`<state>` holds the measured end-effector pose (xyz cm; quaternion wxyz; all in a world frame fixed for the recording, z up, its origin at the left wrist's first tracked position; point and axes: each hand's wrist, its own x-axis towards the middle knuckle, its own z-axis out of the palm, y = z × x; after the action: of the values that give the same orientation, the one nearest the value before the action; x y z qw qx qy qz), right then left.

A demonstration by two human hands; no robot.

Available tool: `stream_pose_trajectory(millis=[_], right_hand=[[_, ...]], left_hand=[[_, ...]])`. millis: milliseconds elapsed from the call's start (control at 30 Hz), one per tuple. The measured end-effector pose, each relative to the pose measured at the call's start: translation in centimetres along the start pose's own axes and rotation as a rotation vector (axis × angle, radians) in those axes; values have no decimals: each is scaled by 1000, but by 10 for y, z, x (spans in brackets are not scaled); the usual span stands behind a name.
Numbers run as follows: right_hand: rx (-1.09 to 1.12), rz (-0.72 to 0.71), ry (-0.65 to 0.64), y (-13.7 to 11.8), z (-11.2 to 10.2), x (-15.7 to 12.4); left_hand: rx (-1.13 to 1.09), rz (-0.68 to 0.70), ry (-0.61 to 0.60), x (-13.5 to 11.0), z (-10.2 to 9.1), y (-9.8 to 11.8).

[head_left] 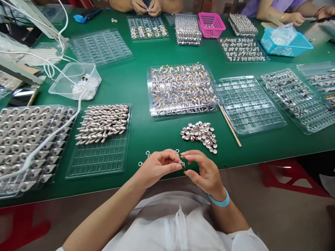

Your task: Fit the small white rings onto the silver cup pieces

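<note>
My left hand pinches a small round metal part between thumb and fingertips, just over the near table edge. Beside it, my right hand has its thumb and fingers apart, with the fingertips close to that part; a speck of orange shows at the thumb tip. Beyond the hands lies a loose heap of small silvery metal caps. A few small white rings are scattered on the green table left of my left hand, and another ring lies just past its fingers.
On the left stand a tray of slanted metal pieces, a larger tray of metal shells and a clear tub. Stacked trays of yellow-tipped parts stand ahead. A wooden stick lies by a clear tray. Co-workers' hands work opposite.
</note>
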<state>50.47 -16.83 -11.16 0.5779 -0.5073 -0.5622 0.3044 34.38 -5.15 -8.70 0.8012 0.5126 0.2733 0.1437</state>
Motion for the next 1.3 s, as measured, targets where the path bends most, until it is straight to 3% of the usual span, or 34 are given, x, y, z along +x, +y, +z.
stream_pose_trajectory(millis=[267, 400, 767, 1033, 1300], right_hand=[[-163, 59, 146, -2, 17, 0], [-127, 124, 145, -5, 18, 1], [68, 182, 177, -1, 18, 0], [-65, 75, 207, -2, 14, -1], [-110, 170, 214, -3, 15, -2]], left_hand=[[3, 123, 192, 0, 9, -10], [115, 173, 284, -3, 13, -13], [167, 111, 333, -5, 26, -16], [343, 262, 303, -7, 29, -17], [462, 336, 290, -7, 28, -11]])
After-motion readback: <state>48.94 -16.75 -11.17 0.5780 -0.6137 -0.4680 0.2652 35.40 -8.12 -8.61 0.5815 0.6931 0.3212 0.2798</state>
